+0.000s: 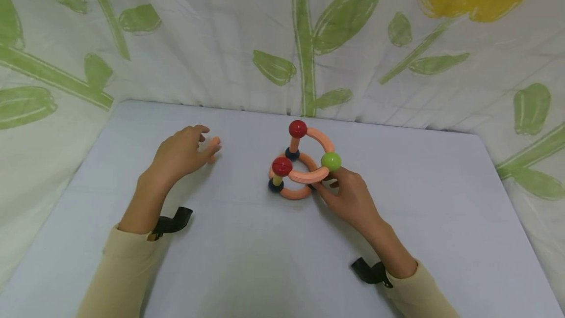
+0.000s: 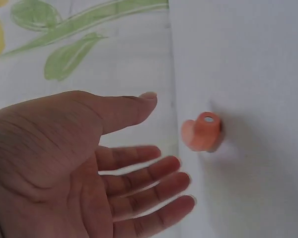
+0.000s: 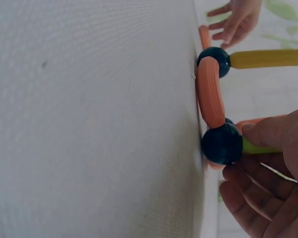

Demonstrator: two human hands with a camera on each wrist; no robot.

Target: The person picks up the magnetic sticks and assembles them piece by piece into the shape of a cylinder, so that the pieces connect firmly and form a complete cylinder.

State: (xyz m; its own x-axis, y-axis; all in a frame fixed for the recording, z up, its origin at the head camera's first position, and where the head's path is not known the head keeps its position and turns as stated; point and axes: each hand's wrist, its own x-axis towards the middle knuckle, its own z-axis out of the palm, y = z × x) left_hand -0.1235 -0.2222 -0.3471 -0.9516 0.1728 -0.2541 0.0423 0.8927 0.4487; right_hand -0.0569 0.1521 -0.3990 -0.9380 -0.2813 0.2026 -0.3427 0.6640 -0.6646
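Note:
In the head view a frame of ball-and-rod building toy stands mid-table, with red balls (image 1: 297, 128) and a light green ball (image 1: 331, 162) on top and dark blue balls (image 1: 275, 185) below. Orange curved rods (image 1: 309, 177) link the balls in each layer. My right hand (image 1: 353, 200) pinches a green rod (image 3: 260, 147) just above a dark blue ball (image 3: 222, 144) at the frame's right side. Left of the frame, my left hand (image 1: 178, 153) hovers with fingers spread and holds nothing. Just beyond its fingertips lies a loose orange curved rod (image 2: 203, 133).
A white table (image 1: 247, 249) carries the toy pieces. Behind it hangs a white cloth (image 1: 212, 38) painted with green leaves and a yellow flower. Small black cameras (image 1: 176, 220) sit at both wrists, beside the beige sleeves.

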